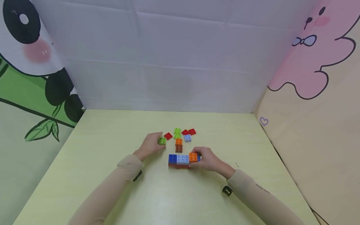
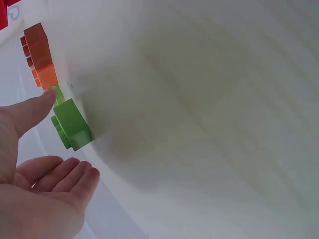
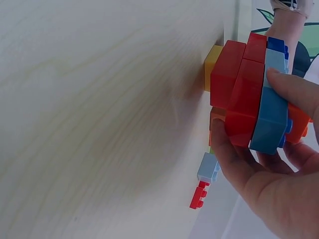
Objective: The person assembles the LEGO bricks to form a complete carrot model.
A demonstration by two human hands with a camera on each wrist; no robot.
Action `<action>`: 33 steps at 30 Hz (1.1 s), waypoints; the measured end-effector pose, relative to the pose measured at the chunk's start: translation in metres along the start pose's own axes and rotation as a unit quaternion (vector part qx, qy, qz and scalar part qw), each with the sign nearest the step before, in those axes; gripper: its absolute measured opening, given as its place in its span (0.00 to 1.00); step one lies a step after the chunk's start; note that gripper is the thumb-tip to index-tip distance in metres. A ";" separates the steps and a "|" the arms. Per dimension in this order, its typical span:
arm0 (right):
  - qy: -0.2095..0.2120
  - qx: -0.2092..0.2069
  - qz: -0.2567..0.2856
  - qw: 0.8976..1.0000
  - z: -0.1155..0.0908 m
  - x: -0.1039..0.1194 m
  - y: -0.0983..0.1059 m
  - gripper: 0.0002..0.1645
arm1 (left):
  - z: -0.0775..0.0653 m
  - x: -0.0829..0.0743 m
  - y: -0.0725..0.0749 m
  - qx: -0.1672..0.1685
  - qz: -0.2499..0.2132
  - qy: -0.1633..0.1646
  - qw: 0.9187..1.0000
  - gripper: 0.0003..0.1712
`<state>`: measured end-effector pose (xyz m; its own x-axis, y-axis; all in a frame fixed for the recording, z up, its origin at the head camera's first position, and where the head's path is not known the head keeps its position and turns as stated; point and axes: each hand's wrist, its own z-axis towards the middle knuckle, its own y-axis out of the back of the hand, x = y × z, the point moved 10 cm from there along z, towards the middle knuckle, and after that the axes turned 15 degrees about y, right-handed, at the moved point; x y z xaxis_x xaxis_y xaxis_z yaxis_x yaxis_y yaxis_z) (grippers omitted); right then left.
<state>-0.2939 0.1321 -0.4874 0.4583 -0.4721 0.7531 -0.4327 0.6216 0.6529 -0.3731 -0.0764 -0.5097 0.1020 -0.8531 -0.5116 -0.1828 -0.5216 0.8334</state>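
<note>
A block of joined toy bricks [image 1: 180,161] stands at the middle of the table, with dark blue, light blue and blue bricks above red ones [image 3: 244,102]. A yellow brick [image 3: 213,67] shows under it in the right wrist view. My right hand [image 1: 210,161] grips its right end, beside an orange brick [image 1: 192,157] on top. Farther left, my left hand [image 1: 150,144] is around a lime green brick [image 1: 162,141]. In the left wrist view a gap separates the fingers [image 2: 75,177] from that green brick [image 2: 72,124], and the thumb lies extended near its other end.
Behind the block stand an orange brick [image 1: 178,142] and a brown brick [image 1: 178,148] in line. Lime green bricks [image 1: 177,133], a light blue brick [image 1: 187,138] and red pieces [image 1: 168,136] lie farther back. A white sheet [image 1: 168,78] hangs behind the table.
</note>
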 end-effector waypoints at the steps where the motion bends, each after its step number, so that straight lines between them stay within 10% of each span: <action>1: 0.000 0.001 -0.002 1.000 0.000 0.000 0.000 0.17 | 0.001 0.000 -0.002 0.009 0.005 0.006 1.000 0.43; 19: 0.003 0.005 -0.011 1.000 0.000 0.001 0.000 0.17 | -0.001 -0.011 0.000 -0.010 0.026 -0.044 0.999 0.21; 33: 0.004 0.001 -0.011 1.000 0.000 0.000 0.000 0.18 | -0.037 -0.056 0.007 0.033 0.023 -0.092 0.995 0.20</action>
<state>-0.2941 0.1319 -0.4871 0.4729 -0.4807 0.7385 -0.4243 0.6103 0.6690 -0.3436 -0.0330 -0.4675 -0.0867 -0.8569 -0.5081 -0.2471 -0.4755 0.8443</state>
